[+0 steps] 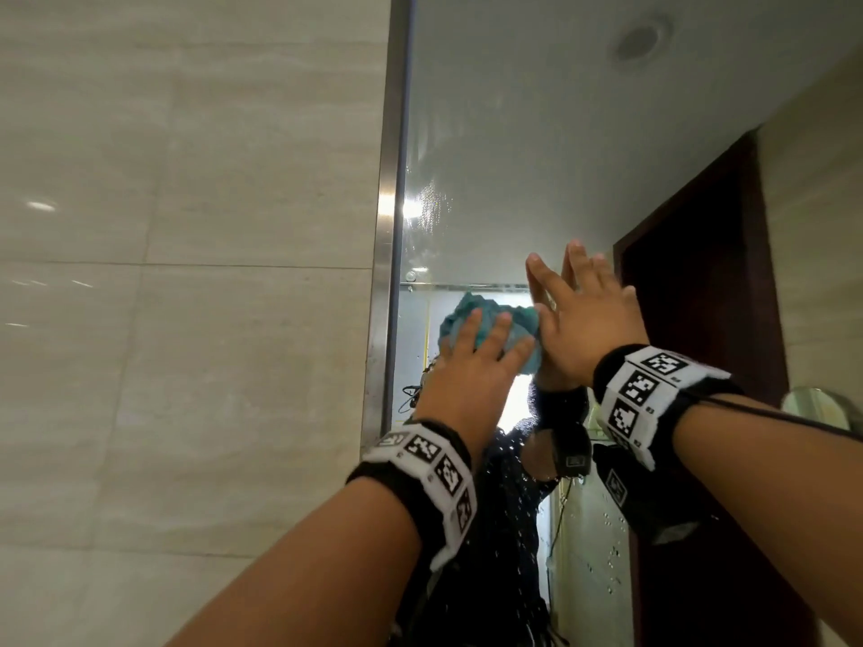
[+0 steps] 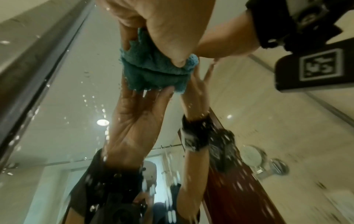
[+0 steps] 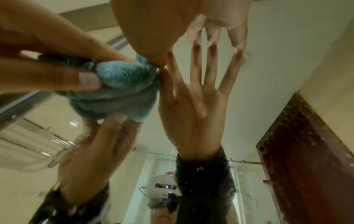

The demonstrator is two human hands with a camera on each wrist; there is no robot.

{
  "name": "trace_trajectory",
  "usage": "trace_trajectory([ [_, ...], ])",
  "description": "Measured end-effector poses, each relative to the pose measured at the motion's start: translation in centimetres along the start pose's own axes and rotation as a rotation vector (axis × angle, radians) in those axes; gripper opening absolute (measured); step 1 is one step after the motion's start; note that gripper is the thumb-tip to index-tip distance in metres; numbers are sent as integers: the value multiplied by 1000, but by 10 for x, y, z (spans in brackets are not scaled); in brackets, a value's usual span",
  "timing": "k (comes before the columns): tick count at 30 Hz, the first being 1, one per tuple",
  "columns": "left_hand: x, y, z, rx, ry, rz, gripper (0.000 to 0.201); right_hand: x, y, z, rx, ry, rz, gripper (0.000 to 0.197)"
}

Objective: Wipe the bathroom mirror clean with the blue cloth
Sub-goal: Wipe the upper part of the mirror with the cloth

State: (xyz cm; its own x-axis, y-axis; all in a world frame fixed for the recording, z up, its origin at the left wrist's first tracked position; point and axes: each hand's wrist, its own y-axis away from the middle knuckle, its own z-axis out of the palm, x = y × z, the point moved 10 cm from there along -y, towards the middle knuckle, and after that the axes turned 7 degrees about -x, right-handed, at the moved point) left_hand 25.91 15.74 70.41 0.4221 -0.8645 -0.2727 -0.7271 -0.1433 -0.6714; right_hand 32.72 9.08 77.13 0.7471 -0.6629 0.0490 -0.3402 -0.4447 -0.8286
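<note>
The blue cloth (image 1: 485, 319) is bunched against the bathroom mirror (image 1: 537, 133), close to the mirror's steel left frame (image 1: 390, 226). My left hand (image 1: 467, 366) lies over the cloth and holds it to the glass. In the left wrist view the cloth (image 2: 153, 63) sits bunched between the thumb and fingers of the left hand (image 2: 168, 22). My right hand (image 1: 588, 319) is just right of the cloth, with spread fingers touching the glass. The right wrist view shows the right hand's (image 3: 153, 22) fingertips meeting their reflection beside the cloth (image 3: 122, 75).
A beige tiled wall (image 1: 187, 273) runs left of the frame. Water drops (image 1: 607, 530) speckle the lower glass. The mirror reflects a dark wooden door (image 1: 700, 296) and the ceiling. A small round mirror (image 1: 812, 403) sits at the right edge.
</note>
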Motion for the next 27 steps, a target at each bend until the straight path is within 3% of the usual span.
trace_trajectory([
  [6, -63, -52, -73, 248, 253, -117, 52, 0, 0, 1, 15, -6, -6, 58],
  [10, -49, -35, -52, 340, 212, -129, 51, 0, 0, 2, 9, -1, 0, 58],
  [13, -8, 0, -14, 255, 176, -16, 49, -2, 1, -2, 4, 7, 1, 59],
  [16, -9, 3, -16, 186, 148, 5, 44, 0, -1, -6, -58, -86, 26, 67],
  [22, -60, -23, -70, 294, 196, -148, 38, 2, -3, -2, -107, -192, 37, 82],
  [24, -59, -17, -61, 351, 248, -173, 36, 2, -3, -1, -104, -191, 36, 81],
  [27, -38, -6, -33, 310, 251, -124, 42, 2, -4, -1, -98, -202, 38, 80],
])
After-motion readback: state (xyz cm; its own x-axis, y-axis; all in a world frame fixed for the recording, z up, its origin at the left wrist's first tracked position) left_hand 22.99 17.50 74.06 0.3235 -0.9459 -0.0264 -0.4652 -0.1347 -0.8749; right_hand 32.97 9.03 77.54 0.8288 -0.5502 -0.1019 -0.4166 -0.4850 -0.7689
